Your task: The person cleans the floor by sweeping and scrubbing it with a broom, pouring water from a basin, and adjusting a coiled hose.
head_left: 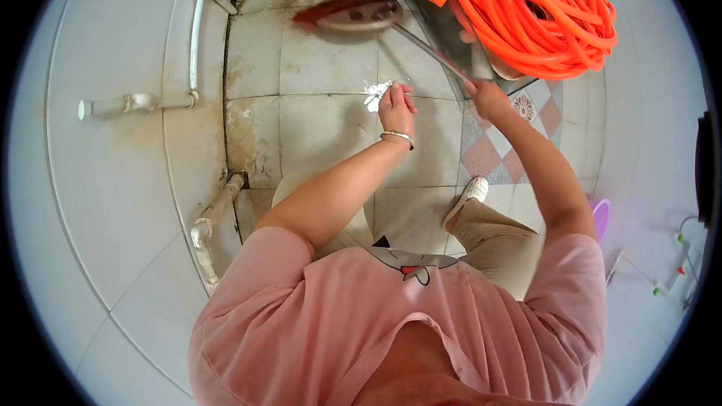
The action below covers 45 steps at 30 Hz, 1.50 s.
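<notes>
My right hand (489,99) is closed round the end of a thin handle. That handle runs up and left to a broom (357,16), whose reddish and dark bristles are blurred above the tiled floor (323,131). My left hand (397,110), with a bracelet at the wrist, hangs in front of me with its fingers loosely bent and somewhat apart. Nothing shows in it. Just beside its fingertips is a bright white patch (374,96) on the tiles; whether it is powder, foam or glare I cannot make out.
A coiled orange hose (538,15) lies at the upper right on a dark surface. White pipes (139,101) run along the left wall, with a stained pipe (222,207) lower down. A purple basin (601,218) shows at right. My white shoe (472,194) stands on the floor.
</notes>
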Each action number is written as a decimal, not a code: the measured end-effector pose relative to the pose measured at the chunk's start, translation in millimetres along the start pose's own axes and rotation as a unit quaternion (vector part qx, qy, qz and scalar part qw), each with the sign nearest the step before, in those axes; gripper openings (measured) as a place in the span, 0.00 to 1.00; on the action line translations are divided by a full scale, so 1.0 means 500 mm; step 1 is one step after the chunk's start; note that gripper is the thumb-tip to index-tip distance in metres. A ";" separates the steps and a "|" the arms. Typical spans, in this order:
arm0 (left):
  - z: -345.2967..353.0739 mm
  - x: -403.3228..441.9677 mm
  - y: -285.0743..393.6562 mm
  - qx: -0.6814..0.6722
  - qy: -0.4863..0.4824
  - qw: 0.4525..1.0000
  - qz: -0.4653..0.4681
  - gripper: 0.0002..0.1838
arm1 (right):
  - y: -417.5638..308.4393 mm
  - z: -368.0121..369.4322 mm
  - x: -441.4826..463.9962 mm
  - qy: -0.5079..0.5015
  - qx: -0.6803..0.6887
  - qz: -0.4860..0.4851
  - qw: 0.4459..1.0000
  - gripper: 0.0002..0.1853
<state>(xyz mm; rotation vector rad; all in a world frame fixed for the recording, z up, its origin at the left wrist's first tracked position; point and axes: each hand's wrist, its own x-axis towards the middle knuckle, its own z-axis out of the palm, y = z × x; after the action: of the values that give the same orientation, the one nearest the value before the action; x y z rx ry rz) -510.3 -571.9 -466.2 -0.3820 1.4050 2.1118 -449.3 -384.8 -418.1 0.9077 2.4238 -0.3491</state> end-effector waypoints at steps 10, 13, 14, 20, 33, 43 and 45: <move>-0.032 0.008 0.044 -0.027 0.027 0.999 0.010 0.18 | -0.161 0.044 0.031 -0.069 -0.060 0.039 0.995 0.26; -0.038 0.027 0.047 -0.055 0.065 0.996 0.001 0.17 | -0.277 0.074 0.185 -0.043 -0.050 -0.070 0.995 0.24; -0.042 0.034 0.047 -0.087 0.072 0.993 -0.030 0.15 | -0.344 0.006 0.124 -0.054 0.003 -0.024 0.998 0.24; -0.030 0.030 0.081 -0.083 0.063 0.991 -0.084 0.13 | -0.181 0.006 -0.004 -0.054 -0.092 -0.011 0.994 0.27; -0.064 0.084 -0.009 -0.008 0.035 0.985 -0.167 0.17 | -0.207 0.088 0.095 0.052 -0.037 -0.046 0.997 0.19; -0.060 0.144 -0.111 0.000 -0.035 0.977 -0.209 0.19 | -0.105 -0.131 -0.334 0.041 0.054 -0.159 0.985 0.22; -0.043 0.124 -0.116 -0.005 -0.059 0.979 -0.194 0.19 | -0.101 -0.121 -0.377 0.035 0.111 -0.187 0.975 0.19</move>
<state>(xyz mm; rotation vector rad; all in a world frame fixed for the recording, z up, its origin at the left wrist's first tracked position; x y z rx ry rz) -526.7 -556.4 -550.9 -0.4826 1.1464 1.7929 -386.1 -498.0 -260.2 0.5521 2.6560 -0.7499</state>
